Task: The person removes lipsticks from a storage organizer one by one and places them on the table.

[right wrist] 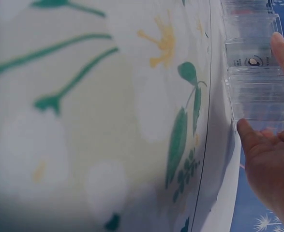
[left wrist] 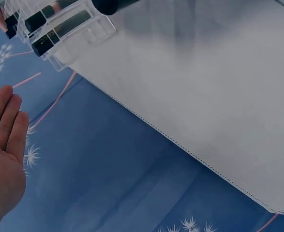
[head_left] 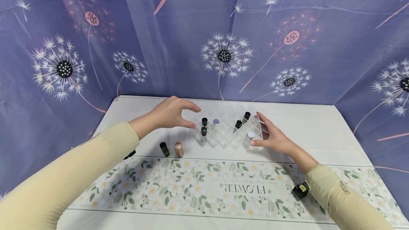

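Observation:
A clear lipstick organizer [head_left: 225, 134] with diamond-shaped slots stands on the white tabletop. Several tubes sit in it: black-capped lipsticks [head_left: 203, 131] at the left, a silver-topped tube [head_left: 250, 137] at the right, others between. My right hand [head_left: 276, 137] grips the organizer's right end, thumb at the front and fingers behind. The right wrist view shows fingertips [right wrist: 277, 41] against its clear wall. At the left end my left hand [head_left: 170, 113] holds nothing, its thumb and fingers spread apart. In the left wrist view the left hand [left wrist: 4, 150] appears apart from the organizer.
A black lipstick tube [head_left: 164, 149] and a rose-gold tube [head_left: 179, 149] stand in front of the organizer's left side. A floral runner [head_left: 191, 191] lies across the table. Beside the right sleeve is a small black block [head_left: 301, 189]. A purple dandelion curtain [head_left: 179, 45] hangs behind.

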`<state>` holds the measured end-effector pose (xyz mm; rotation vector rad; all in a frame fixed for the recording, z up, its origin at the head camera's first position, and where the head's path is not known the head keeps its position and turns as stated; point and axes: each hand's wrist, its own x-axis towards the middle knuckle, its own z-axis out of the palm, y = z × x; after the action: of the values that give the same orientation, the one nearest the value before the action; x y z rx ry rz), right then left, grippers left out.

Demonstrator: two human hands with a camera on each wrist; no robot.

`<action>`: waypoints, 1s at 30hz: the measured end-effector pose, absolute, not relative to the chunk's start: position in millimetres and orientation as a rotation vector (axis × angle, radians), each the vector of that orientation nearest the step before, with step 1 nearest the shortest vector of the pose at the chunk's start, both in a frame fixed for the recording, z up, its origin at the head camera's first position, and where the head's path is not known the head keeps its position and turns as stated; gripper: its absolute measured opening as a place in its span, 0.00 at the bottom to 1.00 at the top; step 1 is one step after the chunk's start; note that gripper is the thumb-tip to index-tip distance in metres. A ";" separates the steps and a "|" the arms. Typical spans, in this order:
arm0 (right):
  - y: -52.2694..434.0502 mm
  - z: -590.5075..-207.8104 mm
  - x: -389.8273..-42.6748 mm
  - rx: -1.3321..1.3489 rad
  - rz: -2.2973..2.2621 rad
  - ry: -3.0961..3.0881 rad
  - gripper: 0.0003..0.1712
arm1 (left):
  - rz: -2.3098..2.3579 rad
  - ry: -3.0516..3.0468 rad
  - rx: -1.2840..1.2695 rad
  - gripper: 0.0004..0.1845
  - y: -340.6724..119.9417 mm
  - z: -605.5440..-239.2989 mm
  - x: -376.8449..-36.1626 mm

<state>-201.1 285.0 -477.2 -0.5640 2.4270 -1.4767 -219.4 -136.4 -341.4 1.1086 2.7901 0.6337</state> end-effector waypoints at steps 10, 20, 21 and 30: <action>283.9 -475.7 -200.7 -0.568 -1.463 2.444 0.71 | 0.588 2.764 1.093 0.30 -127.8 -349.7 -237.8; 283.8 -477.3 -201.1 -0.563 -1.477 2.429 0.71 | 0.501 2.774 1.076 0.31 -124.7 -358.3 -250.7; 283.9 -477.4 -201.2 -0.562 -1.479 2.427 0.71 | 0.495 2.775 1.078 0.31 -124.2 -359.1 -251.8; 285.3 -478.3 -201.6 -0.551 -1.482 2.418 0.71 | 0.462 2.755 1.082 0.31 -121.1 -368.3 -259.0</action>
<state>-201.6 285.3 -478.3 -0.5512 2.4184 -1.4822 -259.0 -121.1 -368.3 1.0820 2.7546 0.4621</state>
